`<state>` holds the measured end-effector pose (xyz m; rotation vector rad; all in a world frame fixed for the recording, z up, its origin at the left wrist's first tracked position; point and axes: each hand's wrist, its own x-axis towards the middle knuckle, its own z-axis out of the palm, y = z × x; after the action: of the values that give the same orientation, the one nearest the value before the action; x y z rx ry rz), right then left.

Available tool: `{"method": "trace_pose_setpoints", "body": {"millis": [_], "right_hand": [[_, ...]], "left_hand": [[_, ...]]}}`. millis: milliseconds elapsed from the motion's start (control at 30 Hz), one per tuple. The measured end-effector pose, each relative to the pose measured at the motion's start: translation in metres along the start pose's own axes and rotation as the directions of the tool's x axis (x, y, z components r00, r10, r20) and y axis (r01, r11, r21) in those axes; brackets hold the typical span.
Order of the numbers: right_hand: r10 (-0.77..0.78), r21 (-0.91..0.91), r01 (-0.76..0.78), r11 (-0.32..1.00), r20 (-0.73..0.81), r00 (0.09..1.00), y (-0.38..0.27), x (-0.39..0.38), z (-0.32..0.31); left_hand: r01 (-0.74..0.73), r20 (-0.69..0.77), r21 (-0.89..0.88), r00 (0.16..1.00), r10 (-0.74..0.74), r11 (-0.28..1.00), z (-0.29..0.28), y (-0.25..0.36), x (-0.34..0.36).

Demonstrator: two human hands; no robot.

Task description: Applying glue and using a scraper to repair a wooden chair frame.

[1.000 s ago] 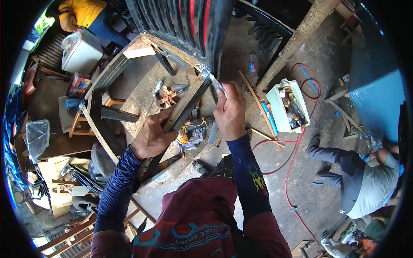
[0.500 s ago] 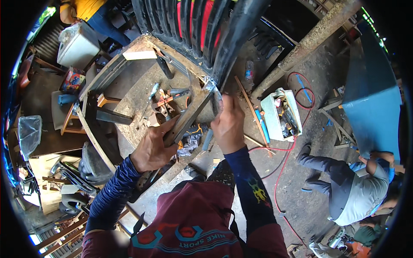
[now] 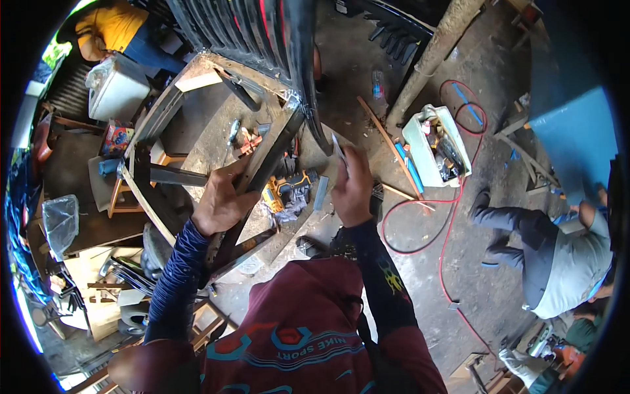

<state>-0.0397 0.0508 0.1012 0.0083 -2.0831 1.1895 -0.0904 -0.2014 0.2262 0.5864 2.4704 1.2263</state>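
Observation:
A dark wooden chair frame (image 3: 266, 154) stands in front of me, its slatted back (image 3: 236, 36) at the far side and its seat opening without a panel. My left hand (image 3: 223, 200) is closed round the near end of the side rail, thumb on one side and fingers on the other. To the right of the frame, my right hand (image 3: 352, 187) is closed on a thin, pale, pointed flat piece (image 3: 338, 146) that sticks up past the fingers. Its kind is not clear. It is near the lower tip of a dark curved post. Whitish filler (image 3: 292, 100) covers the frame's corner joint.
A yellow-black power drill (image 3: 282, 194) lies on the floor beneath the rail. On the right stand a white tool box (image 3: 426, 177) and a red hose (image 3: 441, 262). A metal post (image 3: 430, 62) rises behind. One person (image 3: 558, 262) crouches right; another (image 3: 111, 29) bends far left.
My right hand has drawn away from the filled corner, down and to the right. The chair back has shifted left in view. My left hand remains on the rail.

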Motion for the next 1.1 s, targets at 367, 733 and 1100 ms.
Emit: {"method": "trace_pose_setpoints", "body": {"millis": [367,733,1100], "right_hand": [[0.008,-0.028,-0.012,1.0,-0.149,0.989,-0.063,0.042,0.08],[0.647,0.604,-0.656,0.452,0.284,0.707,-0.04,0.051,0.028],[0.56,0.625,-0.681,0.382,0.43,0.708,-0.084,0.115,-0.012]], "left_hand": [[0.089,0.041,-0.03,0.995,-0.088,0.996,-0.002,0.011,-0.001],[0.078,0.1,-0.266,0.994,-0.053,0.961,0.005,-0.027,-0.003],[-0.161,0.048,-0.222,0.983,0.176,0.962,0.002,-0.024,0.002]]}}
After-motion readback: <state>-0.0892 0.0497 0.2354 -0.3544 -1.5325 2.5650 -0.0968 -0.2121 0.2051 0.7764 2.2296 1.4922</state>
